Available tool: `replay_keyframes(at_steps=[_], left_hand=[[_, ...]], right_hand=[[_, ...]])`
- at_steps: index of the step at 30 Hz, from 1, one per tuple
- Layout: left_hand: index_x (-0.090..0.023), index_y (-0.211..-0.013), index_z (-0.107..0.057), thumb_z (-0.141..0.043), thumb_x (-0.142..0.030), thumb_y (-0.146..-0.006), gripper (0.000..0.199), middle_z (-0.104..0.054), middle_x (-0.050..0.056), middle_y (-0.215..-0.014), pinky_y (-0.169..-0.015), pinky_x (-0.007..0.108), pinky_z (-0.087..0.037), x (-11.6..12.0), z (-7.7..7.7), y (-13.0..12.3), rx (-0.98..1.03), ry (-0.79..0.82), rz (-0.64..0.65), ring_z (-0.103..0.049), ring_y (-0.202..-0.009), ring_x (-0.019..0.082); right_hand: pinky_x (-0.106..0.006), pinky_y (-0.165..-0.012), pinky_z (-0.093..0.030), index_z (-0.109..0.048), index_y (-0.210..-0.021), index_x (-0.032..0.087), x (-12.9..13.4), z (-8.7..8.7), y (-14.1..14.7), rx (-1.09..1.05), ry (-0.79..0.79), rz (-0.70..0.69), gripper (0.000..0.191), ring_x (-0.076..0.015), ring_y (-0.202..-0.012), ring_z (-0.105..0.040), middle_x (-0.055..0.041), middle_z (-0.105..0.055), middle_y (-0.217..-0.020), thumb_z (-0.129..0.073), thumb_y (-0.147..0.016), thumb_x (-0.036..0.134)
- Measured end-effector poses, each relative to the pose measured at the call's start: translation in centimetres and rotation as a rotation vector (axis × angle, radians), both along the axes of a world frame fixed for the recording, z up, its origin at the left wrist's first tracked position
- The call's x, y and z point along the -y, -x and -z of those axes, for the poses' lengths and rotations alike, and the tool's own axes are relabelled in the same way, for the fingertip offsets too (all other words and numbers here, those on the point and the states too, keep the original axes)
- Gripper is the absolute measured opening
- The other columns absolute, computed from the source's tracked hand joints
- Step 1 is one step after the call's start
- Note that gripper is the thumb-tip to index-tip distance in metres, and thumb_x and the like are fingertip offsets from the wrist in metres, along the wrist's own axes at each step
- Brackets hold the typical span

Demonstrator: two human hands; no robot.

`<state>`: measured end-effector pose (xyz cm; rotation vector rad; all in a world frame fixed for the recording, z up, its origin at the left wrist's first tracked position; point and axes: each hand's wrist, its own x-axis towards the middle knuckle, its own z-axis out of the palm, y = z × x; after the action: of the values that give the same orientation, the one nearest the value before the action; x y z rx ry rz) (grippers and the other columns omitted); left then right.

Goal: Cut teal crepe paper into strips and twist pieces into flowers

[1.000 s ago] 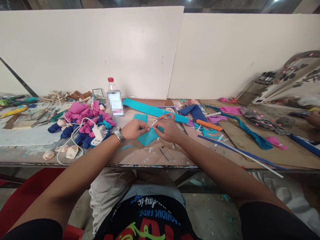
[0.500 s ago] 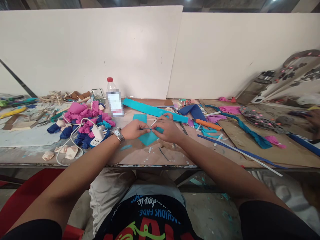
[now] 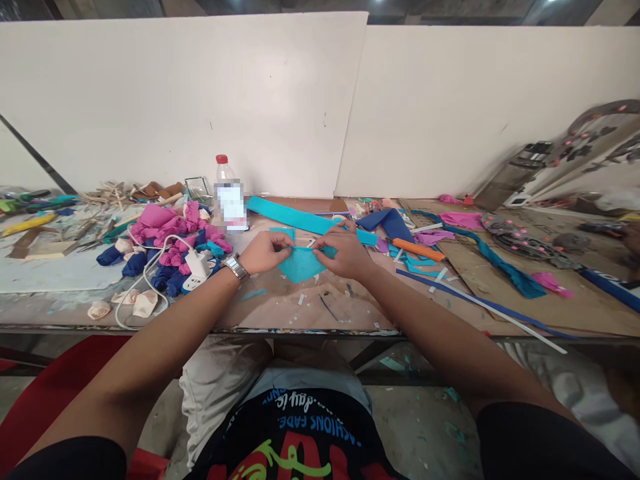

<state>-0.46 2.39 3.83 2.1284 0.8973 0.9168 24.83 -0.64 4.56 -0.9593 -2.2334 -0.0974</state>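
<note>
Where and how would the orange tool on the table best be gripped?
Probably around the middle of the orange tool, from above with the right hand, once free: its body is long and narrow, lies on a slant, with its middle uncovered and turquoise scraps along its near side.

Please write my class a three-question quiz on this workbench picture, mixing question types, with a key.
1. On which side, left or right, is the silver, link-band metal wristwatch worn?
2. True or false: the left hand and right hand both pinch the flat, pointed turquoise paper-like sheet.
3. What colour is the cap on the clear, rounded plastic bottle? (a) white (b) red (c) blue

Key: 1 left; 2 true; 3 b
</note>
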Motion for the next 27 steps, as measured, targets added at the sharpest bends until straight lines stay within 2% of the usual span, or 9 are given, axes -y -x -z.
replay_keyframes(at_steps=[8,15,20,22,27], left_hand=[[-0.014,-0.088,-0.072,-0.071,-0.032,-0.079,0.020,-0.070,0.003,-0.073,-0.060,0.024,-0.047,-0.27,0.07,-0.09,0.105,0.019,-0.031,-0.060,-0.062,0.012],[-0.016,-0.087,-0.072,-0.071,-0.032,-0.081,0.018,-0.074,0.006,-0.087,-0.065,0.027,-0.050,-0.62,0.30,0.04,0.099,-0.128,-0.142,-0.063,-0.072,0.015],[-0.016,-0.097,-0.073,-0.071,-0.030,-0.082,0.022,-0.077,0.009,-0.101,-0.078,0.032,-0.055,-0.30,0.38,-0.12,0.097,-0.116,-0.067,-0.069,-0.085,0.019],[-0.016,-0.096,-0.073,-0.070,-0.029,-0.082,0.020,-0.076,0.009,-0.100,-0.082,0.033,-0.056,-0.15,0.36,-0.23,0.088,-0.109,-0.036,-0.070,-0.089,0.020],[-0.017,-0.093,-0.074,-0.069,-0.025,-0.082,0.015,-0.072,0.007,-0.091,-0.078,0.031,-0.054,-0.17,0.31,-0.26,0.086,-0.177,-0.039,-0.068,-0.085,0.019]], right_hand=[[-0.049,-0.108,-0.026,-0.069,-0.083,0.024,0.02,0.07,0.00,-0.017,0.016,0.018,0.012,-0.0242,-0.085,-0.067,-0.0026,-0.078,-0.086,-0.063,-0.091,0.030],[-0.049,-0.107,-0.028,-0.070,-0.084,0.023,-0.23,0.30,0.04,-0.045,0.019,0.048,0.011,-0.0243,-0.087,-0.068,-0.0025,-0.079,-0.087,-0.064,-0.091,0.029],[-0.049,-0.107,-0.028,-0.071,-0.086,0.024,-0.20,0.51,0.20,-0.032,0.051,0.040,0.012,-0.0249,-0.090,-0.068,-0.0022,-0.079,-0.090,-0.063,-0.092,0.030],[-0.049,-0.107,-0.028,-0.072,-0.086,0.024,-0.23,0.58,0.23,-0.032,0.062,0.031,0.013,-0.0251,-0.090,-0.068,-0.0026,-0.080,-0.090,-0.063,-0.092,0.031],[-0.048,-0.107,-0.027,-0.072,-0.087,0.024,-0.44,0.76,0.14,-0.033,0.072,0.034,0.011,-0.0250,-0.091,-0.068,-0.0025,-0.080,-0.090,-0.065,-0.091,0.030]])
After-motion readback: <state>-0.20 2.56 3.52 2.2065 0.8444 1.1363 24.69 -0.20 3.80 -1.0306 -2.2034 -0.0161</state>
